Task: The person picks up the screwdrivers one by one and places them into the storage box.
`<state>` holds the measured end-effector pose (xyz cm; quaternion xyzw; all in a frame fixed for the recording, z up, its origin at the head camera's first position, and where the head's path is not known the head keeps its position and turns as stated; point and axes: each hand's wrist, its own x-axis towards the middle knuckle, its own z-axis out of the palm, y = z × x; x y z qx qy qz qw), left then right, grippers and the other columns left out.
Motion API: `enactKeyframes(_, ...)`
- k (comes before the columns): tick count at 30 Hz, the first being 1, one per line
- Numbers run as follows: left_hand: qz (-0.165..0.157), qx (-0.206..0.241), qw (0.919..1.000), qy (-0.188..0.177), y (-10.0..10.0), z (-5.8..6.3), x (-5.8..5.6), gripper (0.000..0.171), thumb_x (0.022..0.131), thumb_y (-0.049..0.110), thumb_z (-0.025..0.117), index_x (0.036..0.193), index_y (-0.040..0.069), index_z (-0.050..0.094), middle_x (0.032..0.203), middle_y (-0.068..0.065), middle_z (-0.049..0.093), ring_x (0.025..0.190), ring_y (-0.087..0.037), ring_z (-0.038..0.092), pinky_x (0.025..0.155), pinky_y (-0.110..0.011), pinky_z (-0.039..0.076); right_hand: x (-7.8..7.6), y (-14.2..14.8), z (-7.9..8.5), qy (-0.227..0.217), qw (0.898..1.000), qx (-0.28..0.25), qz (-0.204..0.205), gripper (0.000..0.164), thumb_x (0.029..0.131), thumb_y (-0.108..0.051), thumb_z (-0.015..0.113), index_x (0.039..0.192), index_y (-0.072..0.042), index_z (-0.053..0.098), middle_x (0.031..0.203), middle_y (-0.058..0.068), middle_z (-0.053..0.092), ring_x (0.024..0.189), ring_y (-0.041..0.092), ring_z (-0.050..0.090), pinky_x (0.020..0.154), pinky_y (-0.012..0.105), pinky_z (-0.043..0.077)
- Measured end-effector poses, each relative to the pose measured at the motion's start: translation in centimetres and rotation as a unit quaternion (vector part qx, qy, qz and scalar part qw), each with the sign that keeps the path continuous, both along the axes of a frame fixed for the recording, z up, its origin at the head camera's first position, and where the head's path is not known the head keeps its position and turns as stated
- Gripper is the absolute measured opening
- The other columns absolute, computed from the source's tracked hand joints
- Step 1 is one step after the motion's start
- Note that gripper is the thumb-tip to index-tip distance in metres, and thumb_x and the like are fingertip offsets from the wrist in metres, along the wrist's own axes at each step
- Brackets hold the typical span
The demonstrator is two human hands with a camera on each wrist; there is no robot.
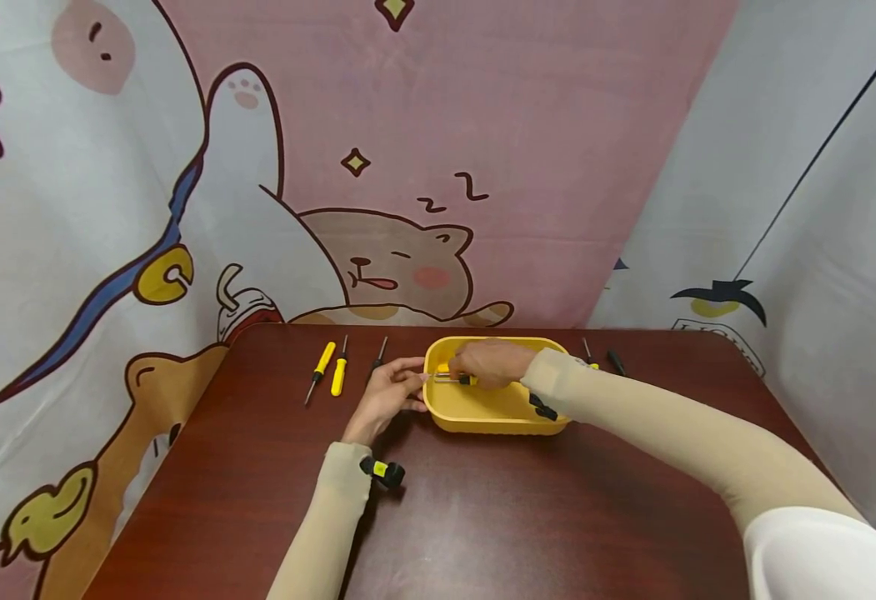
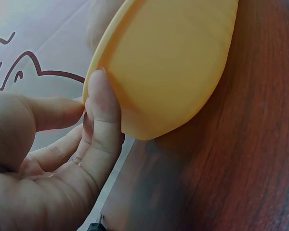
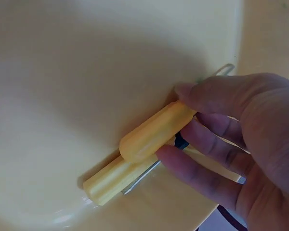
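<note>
A yellow plastic bin (image 1: 498, 427) stands on the table. My left hand (image 1: 388, 398) is at its left end; in the left wrist view its thumb and a finger pinch the bin's rim (image 2: 98, 60). Inside the bin, my right hand (image 1: 493, 364) grips a screwdriver (image 3: 156, 132) by its yellow handle, thumb on one side and fingers on the other. Under that handle lies another yellow handle (image 3: 108, 183) on the bin floor, with a metal shaft (image 3: 142, 178) beside it. The hand covers much of the held screwdriver.
Left of the bin lie two yellow-and-black screwdrivers (image 1: 339, 375) and a dark-handled screwdriver (image 1: 380, 354). To its right are a partly hidden screwdriver with yellow on it (image 1: 593, 365) and a dark handle (image 1: 616, 362). A printed cloth (image 1: 543, 167) hangs behind the brown table (image 1: 483, 517).
</note>
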<state>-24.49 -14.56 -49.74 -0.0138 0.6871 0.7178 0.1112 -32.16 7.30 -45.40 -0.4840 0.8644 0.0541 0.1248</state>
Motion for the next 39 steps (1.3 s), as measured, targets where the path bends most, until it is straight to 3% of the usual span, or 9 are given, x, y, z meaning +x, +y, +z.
enactKeyframes(5, -0.003, 0.0, 1.0, 0.003, 0.0, 0.0, 0.0, 0.041, 0.1, 0.006, 0.064, 0.14, 0.0, 0.057, 0.116, -0.033, 0.062, 0.07, -0.016, 0.065, 0.062, -0.029, 0.063, 0.0, -0.1, 0.1, 0.003, 1.0, 0.001, -0.029, 0.032, 0.091, -0.005, 0.074, 0.12, -0.018, 0.068, 0.104, 0.0, 0.071, 0.086, 0.014, 0.059, 0.078, 0.031, 0.056)
enactKeyframes(12, -0.005, -0.003, 1.0, 0.003, 0.0, 0.1, -0.3, 0.041, 0.1, 0.007, 0.064, 0.141, 0.001, 0.057, 0.117, -0.034, 0.061, 0.07, -0.016, 0.065, 0.063, -0.029, 0.063, 0.1, 0.1, 0.5, 0.003, 0.999, 0.006, -0.041, 0.033, 0.092, -0.012, 0.075, 0.123, -0.019, 0.066, 0.113, 0.001, 0.071, 0.088, 0.013, 0.059, 0.078, 0.032, 0.056)
enactKeyframes(20, -0.003, 0.001, 1.0, 0.002, -0.1, 0.2, -0.3, 0.041, 0.1, 0.006, 0.064, 0.14, 0.001, 0.057, 0.115, -0.032, 0.062, 0.07, -0.016, 0.064, 0.062, -0.029, 0.063, -0.1, 0.4, 1.6, 0.01, 0.999, 0.004, -0.049, 0.039, 0.09, -0.022, 0.076, 0.127, -0.023, 0.064, 0.11, 0.002, 0.067, 0.084, 0.014, 0.055, 0.072, 0.032, 0.052)
enactKeyframes(27, -0.004, -0.006, 1.0, -0.006, -0.2, 0.1, -0.3, 0.042, 0.1, 0.007, 0.065, 0.141, 0.003, 0.058, 0.119, -0.033, 0.061, 0.072, -0.017, 0.065, 0.064, -0.03, 0.064, 0.1, 1.0, 2.6, 0.004, 0.998, -0.022, -0.056, 0.047, 0.091, -0.029, 0.077, 0.135, -0.022, 0.062, 0.126, 0.006, 0.063, 0.096, 0.017, 0.058, 0.086, 0.04, 0.056)
enactKeyframes(39, 0.006, -0.009, 0.9999, -0.01, -0.1, 0.0, 0.0, 0.038, 0.099, 0.008, 0.066, 0.137, 0.007, 0.061, 0.115, -0.028, 0.063, 0.072, -0.018, 0.064, 0.065, -0.031, 0.064, 1.1, 2.7, 3.8, 0.007, 0.995, -0.065, -0.076, 0.055, 0.09, -0.033, 0.078, 0.141, -0.023, 0.059, 0.136, 0.007, 0.058, 0.122, 0.026, 0.058, 0.102, 0.049, 0.056)
